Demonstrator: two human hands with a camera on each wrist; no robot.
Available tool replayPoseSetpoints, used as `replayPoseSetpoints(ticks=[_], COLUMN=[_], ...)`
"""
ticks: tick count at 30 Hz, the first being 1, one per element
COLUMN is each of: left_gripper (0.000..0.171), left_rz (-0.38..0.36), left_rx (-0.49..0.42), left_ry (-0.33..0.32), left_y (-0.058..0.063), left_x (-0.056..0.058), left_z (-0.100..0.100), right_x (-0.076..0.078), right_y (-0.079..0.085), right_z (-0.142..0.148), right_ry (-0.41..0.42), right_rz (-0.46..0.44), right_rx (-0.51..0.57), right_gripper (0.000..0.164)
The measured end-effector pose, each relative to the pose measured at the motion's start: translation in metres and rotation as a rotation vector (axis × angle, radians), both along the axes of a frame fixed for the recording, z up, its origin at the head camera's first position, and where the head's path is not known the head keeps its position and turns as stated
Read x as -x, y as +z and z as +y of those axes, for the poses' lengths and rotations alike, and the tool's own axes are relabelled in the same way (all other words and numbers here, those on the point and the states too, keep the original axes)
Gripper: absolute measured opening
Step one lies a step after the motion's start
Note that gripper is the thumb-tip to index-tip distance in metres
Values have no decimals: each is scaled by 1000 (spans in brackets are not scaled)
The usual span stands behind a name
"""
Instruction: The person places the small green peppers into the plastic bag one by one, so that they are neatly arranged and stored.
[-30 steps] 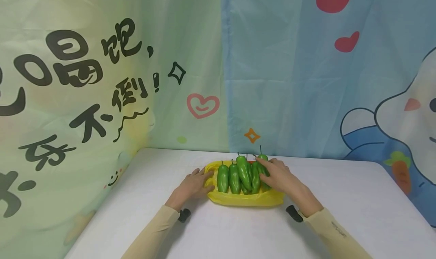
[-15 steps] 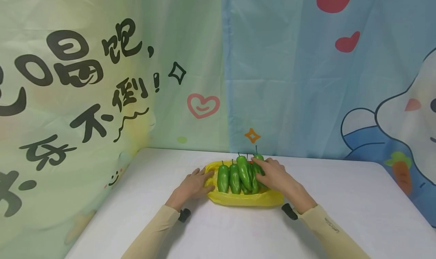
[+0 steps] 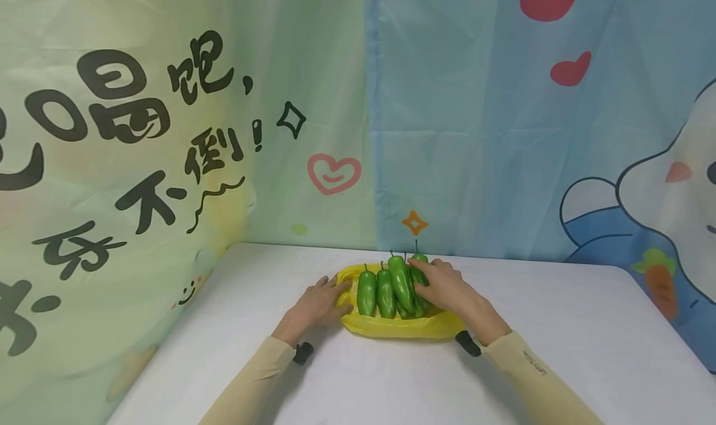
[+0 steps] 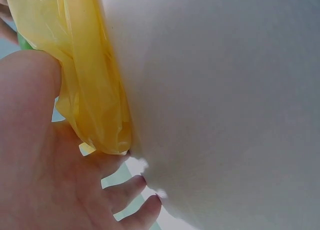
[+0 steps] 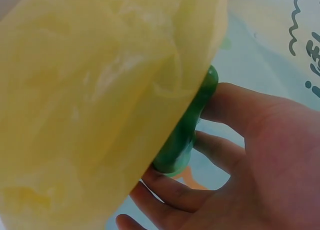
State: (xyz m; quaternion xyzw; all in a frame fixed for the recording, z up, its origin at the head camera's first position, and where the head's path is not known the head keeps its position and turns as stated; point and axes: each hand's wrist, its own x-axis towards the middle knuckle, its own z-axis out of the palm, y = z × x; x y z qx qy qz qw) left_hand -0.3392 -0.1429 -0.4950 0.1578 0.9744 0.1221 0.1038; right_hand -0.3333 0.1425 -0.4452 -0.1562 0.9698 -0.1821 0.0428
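A yellow plastic bag (image 3: pixel 403 327), its mouth spread wide, lies on the white table with several green peppers (image 3: pixel 367 293) side by side in it. At its left end my left hand (image 3: pixel 316 304) rests over the rim. Thumb and index finger reach inside the yellow plastic (image 4: pixel 95 75), and the other fingers are spread outside. My right hand (image 3: pixel 444 285) grips the rightmost pepper (image 3: pixel 418 273), stem up, against the row. In the right wrist view that pepper (image 5: pixel 187 130) shows between thumb and fingers, partly hidden by the bag wall (image 5: pixel 95 100).
The white table (image 3: pixel 358 381) reaches the printed curtain (image 3: pixel 447 133) just behind the bag. Dark wrist-worn pieces show below the left wrist (image 3: pixel 303 353) and below the right wrist (image 3: pixel 467 343).
My right hand has moved left with the pepper, bringing it up against the other peppers. The left hand and the bag have stayed in place.
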Motion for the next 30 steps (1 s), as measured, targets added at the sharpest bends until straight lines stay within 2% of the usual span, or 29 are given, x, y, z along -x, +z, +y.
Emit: replayPoseSetpoints(ticks=[9, 30], left_gripper=[62, 62], left_rz=[-1, -1], left_rx=[-3, -10], left_ry=[0, -5], left_y=[0, -1], left_x=[0, 0], left_z=[1, 0], right_x=[-1, -6], right_y=[1, -2], right_z=[-3, -1], right_ry=[-14, -2], right_rz=[-35, -1], right_rx=[1, 32], right_gripper=[59, 59])
